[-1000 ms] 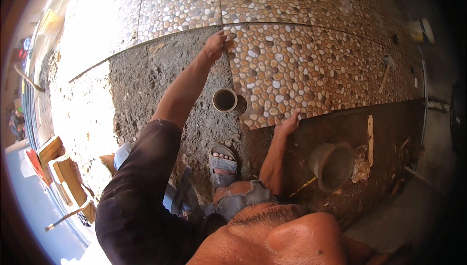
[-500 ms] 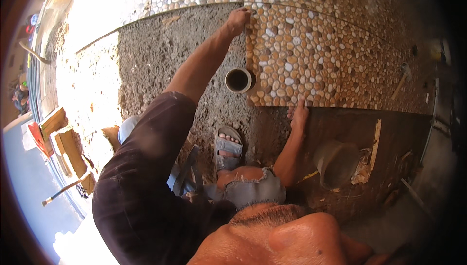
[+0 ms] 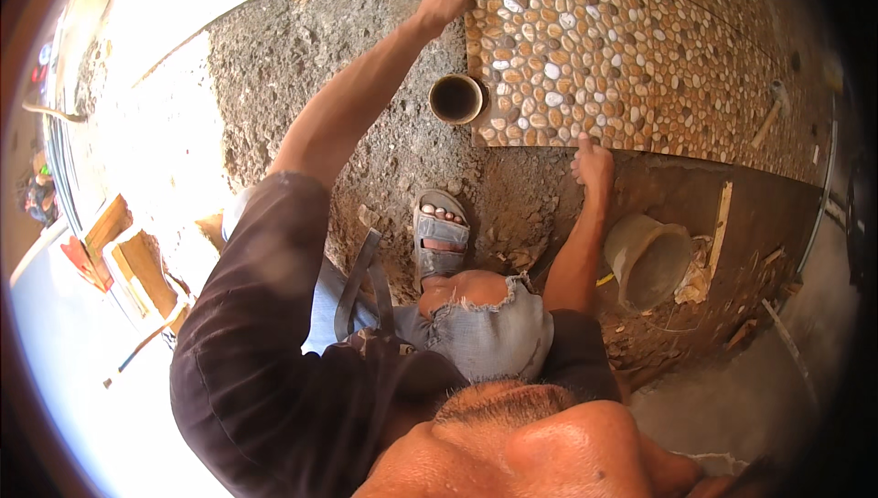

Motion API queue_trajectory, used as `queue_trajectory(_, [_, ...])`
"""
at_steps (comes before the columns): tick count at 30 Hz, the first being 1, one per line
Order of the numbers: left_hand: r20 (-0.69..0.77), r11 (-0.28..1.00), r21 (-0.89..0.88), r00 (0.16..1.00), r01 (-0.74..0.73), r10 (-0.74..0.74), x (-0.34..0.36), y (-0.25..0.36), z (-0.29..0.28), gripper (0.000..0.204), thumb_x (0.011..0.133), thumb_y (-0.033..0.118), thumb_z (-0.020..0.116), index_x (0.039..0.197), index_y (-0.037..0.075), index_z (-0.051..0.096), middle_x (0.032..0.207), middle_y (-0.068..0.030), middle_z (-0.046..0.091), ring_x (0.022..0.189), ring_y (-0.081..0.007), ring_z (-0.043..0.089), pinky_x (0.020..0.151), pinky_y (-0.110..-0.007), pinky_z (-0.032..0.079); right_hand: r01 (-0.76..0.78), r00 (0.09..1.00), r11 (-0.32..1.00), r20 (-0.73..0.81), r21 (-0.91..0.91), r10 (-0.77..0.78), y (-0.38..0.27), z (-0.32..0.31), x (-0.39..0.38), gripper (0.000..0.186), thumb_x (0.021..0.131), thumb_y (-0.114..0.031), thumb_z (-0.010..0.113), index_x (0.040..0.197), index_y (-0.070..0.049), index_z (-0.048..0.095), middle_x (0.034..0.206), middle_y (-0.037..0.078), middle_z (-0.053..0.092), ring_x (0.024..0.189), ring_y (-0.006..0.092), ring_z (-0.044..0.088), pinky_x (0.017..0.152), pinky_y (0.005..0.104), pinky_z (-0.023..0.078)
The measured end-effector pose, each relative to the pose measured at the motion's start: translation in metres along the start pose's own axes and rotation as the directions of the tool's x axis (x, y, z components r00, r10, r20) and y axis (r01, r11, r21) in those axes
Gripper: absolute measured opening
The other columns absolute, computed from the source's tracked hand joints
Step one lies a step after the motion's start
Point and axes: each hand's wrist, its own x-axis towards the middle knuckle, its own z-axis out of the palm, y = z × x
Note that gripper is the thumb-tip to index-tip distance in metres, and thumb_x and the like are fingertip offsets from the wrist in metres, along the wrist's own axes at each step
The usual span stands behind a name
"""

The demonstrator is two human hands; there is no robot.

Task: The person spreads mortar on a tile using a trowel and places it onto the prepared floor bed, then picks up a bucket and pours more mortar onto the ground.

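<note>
Loose tile: a square tile patterned with brown, orange and white pebbles (image 3: 558,54) lies on the floor, its right side against a matching pebbled tile (image 3: 709,77).
What changed: a second ago its near edge ran at a slant to its neighbour's; now the two near edges look nearly continuous.
What that means: the tile appears better squared to its row; whether it sits level, I cannot tell.
Left hand: at the tile's far-left edge (image 3: 445,1), fingers curled closely against it; how firmly they grip is unclear.
Right hand: at the near edge (image 3: 594,165), forefinger extended onto the edge, the other fingers bent; any hold underneath is hidden.
Round opening: an upright pale-rimmed, dark-centred pipe or cup (image 3: 455,98) stands just beside the tile's left edge.
Bare strip: rough grey mortar-like ground (image 3: 293,54) spreads left of the tile.
</note>
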Motion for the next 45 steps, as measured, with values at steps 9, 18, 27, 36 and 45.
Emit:
queue_trajectory(9, [-0.027, 0.879, 0.381, 0.953, 0.288, -0.300, -0.054, -0.048, -0.022, 0.047, 0.079, 0.039, 0.071, 0.103, -0.002, 0.064, 0.099, -0.0205, 0.068, 0.094, -0.0326, 0.065, 0.083, -0.040, 0.049, 0.009, 0.950, 0.988, 0.309, 0.152, -0.056, -0.020, 0.053, -0.057, 0.047, 0.095, -0.038, 0.054, 0.116, 0.003, 0.059, 0.085, 0.015, 0.068, 0.066, 0.0158, 0.063, 0.054, 0.0286, 0.052])
queue_trajectory(18, [0.069, 0.915, 0.310, 0.954, 0.257, -0.291, -0.060, -0.032, 0.003, 0.040, 0.082, 0.035, 0.068, 0.090, -0.004, 0.066, 0.086, -0.0156, 0.068, 0.078, -0.0224, 0.065, 0.073, -0.036, 0.050, -0.060, 0.986, 0.849, 0.162, 0.524, -0.030, 0.003, 0.106, -0.051, 0.039, 0.098, -0.035, 0.047, 0.119, -0.003, 0.056, 0.084, 0.012, 0.065, 0.068, 0.0196, 0.061, 0.057, 0.0340, 0.051])
queue_trajectory(27, [0.086, 0.904, -0.001, 0.901, 0.428, -0.426, -0.071, 0.002, 0.010, 0.034, 0.087, 0.024, 0.065, 0.099, -0.006, 0.058, 0.085, -0.0133, 0.068, 0.076, -0.0187, 0.065, 0.071, -0.032, 0.051, 0.448, 0.473, 0.702, -0.520, -0.553, -0.711, 0.007, -0.008, 0.045, 0.054, 0.094, -0.032, 0.050, 0.135, 0.003, 0.043, 0.145, 0.031, 0.028, 0.134, 0.0446, 0.030, 0.106, 0.0496, 0.031])
queue_trajectory(36, [0.103, 0.934, 0.078, 0.929, 0.348, -0.355, -0.073, -0.001, 0.008, 0.032, 0.085, 0.023, 0.066, 0.096, -0.007, 0.060, 0.086, -0.0149, 0.068, 0.078, -0.0196, 0.065, 0.069, -0.034, 0.051, 0.346, 0.675, 0.753, -0.409, -0.560, -0.614, 0.026, 0.008, 0.060, 0.067, 0.098, -0.042, 0.040, 0.145, 0.003, 0.026, 0.150, 0.032, 0.015, 0.140, 0.0467, 0.014, 0.111, 0.0603, 0.015])
queue_trajectory(45, [0.013, 0.927, 0.254, 0.957, 0.276, -0.289, -0.057, -0.062, 0.007, 0.042, 0.080, 0.032, 0.071, 0.093, -0.005, 0.060, 0.086, -0.0222, 0.067, 0.083, -0.0324, 0.067, 0.076, -0.041, 0.051, 0.289, 0.688, 0.696, -0.364, -0.657, -0.628, 0.035, 0.015, 0.075, 0.067, 0.100, -0.050, 0.023, 0.151, -0.007, 0.015, 0.155, 0.023, 0.005, 0.144, 0.0402, 0.003, 0.112, 0.0621, 0.009])
